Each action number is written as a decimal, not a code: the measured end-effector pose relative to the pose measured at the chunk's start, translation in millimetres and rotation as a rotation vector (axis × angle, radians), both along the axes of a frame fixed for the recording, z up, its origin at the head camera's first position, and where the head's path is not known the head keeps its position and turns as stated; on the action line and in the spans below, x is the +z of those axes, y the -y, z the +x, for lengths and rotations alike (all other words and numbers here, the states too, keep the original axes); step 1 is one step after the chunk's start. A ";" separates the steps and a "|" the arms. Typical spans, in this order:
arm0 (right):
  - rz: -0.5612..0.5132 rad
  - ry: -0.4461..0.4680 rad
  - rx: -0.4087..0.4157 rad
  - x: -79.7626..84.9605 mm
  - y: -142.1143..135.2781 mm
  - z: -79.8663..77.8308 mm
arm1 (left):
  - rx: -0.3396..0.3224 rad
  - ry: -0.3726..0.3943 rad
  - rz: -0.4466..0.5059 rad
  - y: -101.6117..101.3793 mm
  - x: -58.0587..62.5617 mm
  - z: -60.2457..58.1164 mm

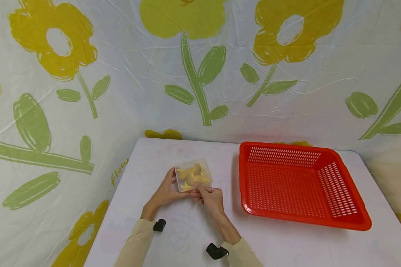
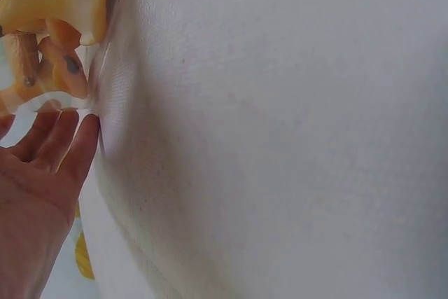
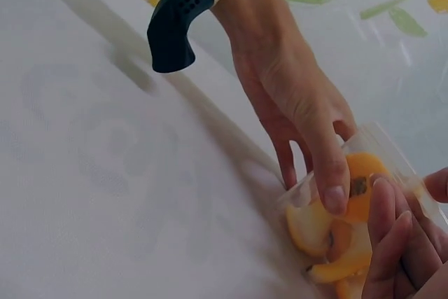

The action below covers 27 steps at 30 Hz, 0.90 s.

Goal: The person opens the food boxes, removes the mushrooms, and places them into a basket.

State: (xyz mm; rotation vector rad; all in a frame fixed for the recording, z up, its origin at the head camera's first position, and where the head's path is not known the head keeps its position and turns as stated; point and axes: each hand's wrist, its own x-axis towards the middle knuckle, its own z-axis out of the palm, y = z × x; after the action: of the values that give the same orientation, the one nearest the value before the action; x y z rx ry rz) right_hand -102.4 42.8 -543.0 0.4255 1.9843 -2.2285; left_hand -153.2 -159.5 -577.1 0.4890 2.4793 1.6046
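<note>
Sleeves [image 1: 135,243] lead to left grip [image 1: 165,190] and right grip [image 1: 212,199], container [image 1: 203,162] against both.

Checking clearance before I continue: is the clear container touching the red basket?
Apart: the head view shows bare white tabletop between the clear container and the red basket.

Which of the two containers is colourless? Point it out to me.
The small clear box held by the left hand: yellow pieces show through its colourless walls, whereas the larger slotted basket to its right is red.
</note>
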 end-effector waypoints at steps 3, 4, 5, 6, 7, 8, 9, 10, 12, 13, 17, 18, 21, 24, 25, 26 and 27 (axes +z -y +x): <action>-0.001 0.001 -0.001 0.3 -0.4 0.0 | 0.001 0.005 0.001 -0.6 -0.6 -0.9; 0.004 0.002 0.001 0.6 -0.7 0.2 | 0.001 0.004 0.000 -0.7 -1.1 -1.3; 0.015 0.002 0.006 0.8 -0.9 0.4 | 0.001 0.006 -0.002 -0.7 -1.4 -1.5; 0.022 0.006 0.014 1.6 -1.1 0.9 | 0.005 0.006 -0.006 -0.7 -1.6 -1.6; 0.030 0.012 0.027 2.5 -1.4 1.2 | 0.009 0.006 -0.005 -0.5 -1.7 -1.5; 0.035 0.019 0.047 3.2 -1.5 1.5 | 0.013 0.001 -0.005 -0.2 -1.9 -1.4; 0.038 0.024 0.068 3.8 -1.6 1.8 | 0.018 -0.001 -0.004 0.2 -2.0 -1.2; 0.038 0.027 0.092 4.7 -1.7 1.7 | 0.019 -0.007 -0.006 0.5 -2.0 -0.9; 0.031 0.037 0.135 8.4 -1.6 1.8 | 0.021 -0.018 -0.009 1.2 -1.8 -0.4; 0.030 0.035 0.150 10.2 -1.6 1.6 | 0.020 -0.023 -0.009 1.4 -1.5 -0.2; 0.018 0.053 0.152 15.3 -0.6 -0.2 | 0.022 -0.023 -0.012 1.6 0.1 0.4; 0.011 0.060 0.141 14.6 -0.2 -0.9 | 0.022 -0.017 -0.008 1.6 0.5 0.4; -0.019 0.077 0.102 10.0 1.7 -2.8 | 0.018 -0.006 -0.002 1.3 1.3 0.6; -0.061 0.066 0.058 4.3 3.7 -3.9 | 0.009 -0.001 -0.005 0.8 0.6 0.0; -0.079 0.062 0.045 3.0 4.3 -4.1 | 0.008 -0.004 -0.009 0.7 0.5 -0.1; -0.097 0.058 0.035 2.0 4.9 -4.2 | 0.008 -0.006 -0.009 0.7 0.3 -0.2; -0.120 0.050 0.025 1.3 5.5 -4.4 | 0.009 -0.007 -0.010 0.7 0.1 -0.5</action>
State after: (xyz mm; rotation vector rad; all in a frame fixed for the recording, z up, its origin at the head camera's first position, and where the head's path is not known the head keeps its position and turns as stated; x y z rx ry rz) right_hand -106.8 37.3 -541.7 0.4347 1.8102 -2.2837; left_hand -153.7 -160.2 -577.0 0.4835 2.4971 1.5952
